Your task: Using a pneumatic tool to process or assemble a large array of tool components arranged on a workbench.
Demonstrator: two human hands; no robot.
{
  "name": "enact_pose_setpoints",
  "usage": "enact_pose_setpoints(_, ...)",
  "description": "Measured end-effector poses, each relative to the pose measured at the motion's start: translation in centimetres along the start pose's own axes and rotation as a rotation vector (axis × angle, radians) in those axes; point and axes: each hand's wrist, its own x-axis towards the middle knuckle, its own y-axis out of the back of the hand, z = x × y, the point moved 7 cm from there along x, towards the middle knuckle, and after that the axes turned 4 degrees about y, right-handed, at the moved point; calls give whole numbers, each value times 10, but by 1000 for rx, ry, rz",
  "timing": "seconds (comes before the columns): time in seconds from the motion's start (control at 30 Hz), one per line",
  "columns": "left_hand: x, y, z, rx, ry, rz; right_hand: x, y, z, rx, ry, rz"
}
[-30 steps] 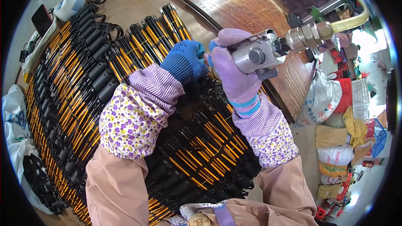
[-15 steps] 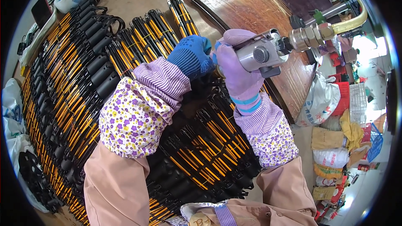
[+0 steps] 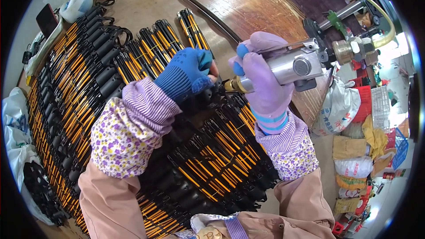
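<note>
My right hand (image 3: 265, 71), in a lilac glove with blue fingertips, is wrapped round a silver air-powered tool (image 3: 301, 67). The tool's brass nose (image 3: 235, 85) points left, toward my left hand (image 3: 190, 73). That hand wears a blue knitted glove with a bare fingertip showing; its fingers are curled in, and whatever they hold is hidden. A narrow gap separates the two hands. Below them lie bundles of orange-and-black rods (image 3: 221, 150) that look like folded umbrella frames, with black tube-like ends. More tied bundles (image 3: 150, 48) lie just beyond my left hand.
Dense rows of the same frames (image 3: 73, 119) cover the left side. A pale air hose (image 3: 384, 40) curves off the tool at upper right. Beyond stands a worn wooden tabletop (image 3: 248, 11). White plastic bags (image 3: 338, 110), a red crate (image 3: 362, 102) and sacks fill the right side.
My hands have drawn apart: the left moved left and slightly down, the right moved rightward with the air tool. The tool's brass nose, hidden before, now shows between them.
</note>
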Motion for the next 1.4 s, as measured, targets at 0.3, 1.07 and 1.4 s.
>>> enact_pose_setpoints(0.3,-18,-8,1,69,8,-22,-11,-13,5,132,-60,-75)
enact_pose_setpoints(1.07,-19,-9,-11,75,16,-75,-16,-18,27,213,-60,-76)
enact_pose_setpoints(1.4,-8,2,-18,96,132,-7,-14,-27,15,-23,68,-80)
